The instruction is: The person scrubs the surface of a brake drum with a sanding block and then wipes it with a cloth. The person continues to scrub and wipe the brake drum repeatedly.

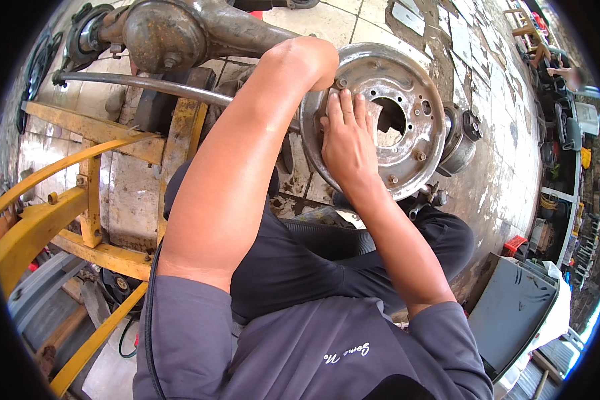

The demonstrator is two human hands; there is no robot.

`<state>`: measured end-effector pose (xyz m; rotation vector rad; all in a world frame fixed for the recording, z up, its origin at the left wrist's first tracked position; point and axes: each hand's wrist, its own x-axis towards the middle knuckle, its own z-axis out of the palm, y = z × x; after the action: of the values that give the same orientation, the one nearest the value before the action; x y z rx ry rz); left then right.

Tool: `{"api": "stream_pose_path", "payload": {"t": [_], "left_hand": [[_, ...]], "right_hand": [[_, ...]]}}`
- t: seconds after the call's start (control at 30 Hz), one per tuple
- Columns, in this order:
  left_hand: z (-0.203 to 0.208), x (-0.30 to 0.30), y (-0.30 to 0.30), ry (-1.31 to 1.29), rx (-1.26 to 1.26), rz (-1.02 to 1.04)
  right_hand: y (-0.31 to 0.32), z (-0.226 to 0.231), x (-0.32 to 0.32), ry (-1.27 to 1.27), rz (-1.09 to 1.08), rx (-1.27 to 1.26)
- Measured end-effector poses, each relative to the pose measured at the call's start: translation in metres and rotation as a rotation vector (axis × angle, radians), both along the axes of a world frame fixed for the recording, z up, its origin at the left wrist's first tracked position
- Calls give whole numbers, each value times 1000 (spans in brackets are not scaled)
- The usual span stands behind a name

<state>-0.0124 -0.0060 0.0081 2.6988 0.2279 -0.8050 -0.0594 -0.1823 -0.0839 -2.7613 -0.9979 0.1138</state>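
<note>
The wheel (417,133) is covered at nine o'clock by the flat, unclenched right grip (351,148); the mostly hidden left grip's (323,64) closure cannot be told.

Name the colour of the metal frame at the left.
The metal frame is yellow, clearest in the head view.

Wheel disc (432,137) ctr; frame (47,230) to L; axle (163,40) beyond, L; box (513,303) nr R.

Right of the right hand (350,150), the bare face of the wheel (417,137) lies free; past its edge stands a round metal part (457,143). Leftward, the left arm (233,167) blocks passage.
</note>
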Motion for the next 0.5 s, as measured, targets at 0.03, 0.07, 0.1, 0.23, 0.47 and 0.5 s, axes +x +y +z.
{"api": "stream_pose_path", "payload": {"t": [0.03,0.07,0.1,0.23,0.47,0.5], "left_hand": [[-3,2,0,-3,10,1],[-5,2,0,-5,19,1],[-5,3,-1,5,21,5],[-5,3,0,9,5,-3],[-11,6,0,37,40,-1],[-8,6,0,23,25,-5]], "right_hand": [[2,-1,0,-6,-7,13],[1,0,-1,-21,-6,21],[-1,0,-1,-36,-9,30],[-10,-4,-3,-42,17,64],[-13,-2,3,-14,74,89],[-14,-2,5,-15,83,88]]}}
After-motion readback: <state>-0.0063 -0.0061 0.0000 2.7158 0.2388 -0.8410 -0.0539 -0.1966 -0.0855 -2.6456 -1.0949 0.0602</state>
